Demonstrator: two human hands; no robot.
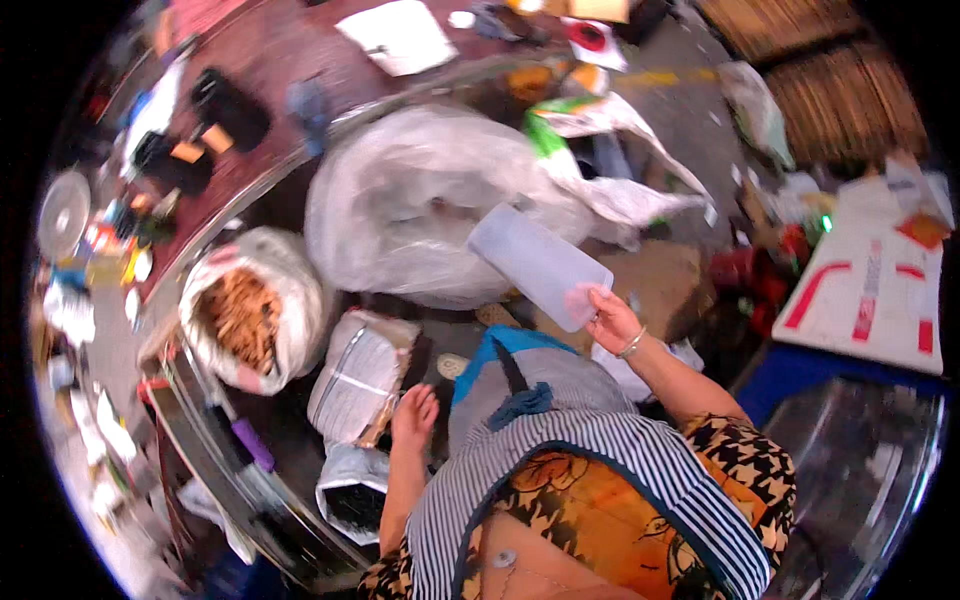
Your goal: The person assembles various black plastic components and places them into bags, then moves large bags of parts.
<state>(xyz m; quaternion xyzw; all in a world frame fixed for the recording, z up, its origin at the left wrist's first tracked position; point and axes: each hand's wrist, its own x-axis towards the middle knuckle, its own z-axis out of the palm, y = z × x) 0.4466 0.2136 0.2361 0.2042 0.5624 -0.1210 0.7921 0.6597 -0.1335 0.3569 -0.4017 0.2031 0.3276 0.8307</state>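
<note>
The right hand (pixel 615 322), with a bangle (pixel 632 343) at its wrist, grips the near right corner of a flat, translucent plastic piece (pixel 540 262), which slants away up and to the left, its far end showing over the right part of a big clear bag (pixel 370 200). The left hand (pixel 413 415) is held lower down with its fingers loosely spread and nothing in its grasp, near the right edge of a tied bundle (pixel 352 378) with a white band across it; whether the fingers touch the bundle I cannot tell. Between the forearms lies a striped apron (pixel 640 455) over a patterned shirt (pixel 590 510). Just below the bundle a grey bag (pixel 345 465) stands open with something dark inside. Up and to the left of the bundle is a white sack (pixel 303 300), its mouth wide open on a heap of brown pieces (pixel 243 318). The big clear bag gapes beyond the hands, its contents too blurred to name, and a green-and-white bag (pixel 640 200) sits beside it on the right. Past the bags runs a dark red counter (pixel 290 60) carrying a white sheet (pixel 397 38) and two black containers (pixel 230 108). Off to the right are a white box (pixel 860 280) with red markings, a clear bin (pixel 850 480) below it, and stacked cardboard (pixel 840 100) farther up
</note>
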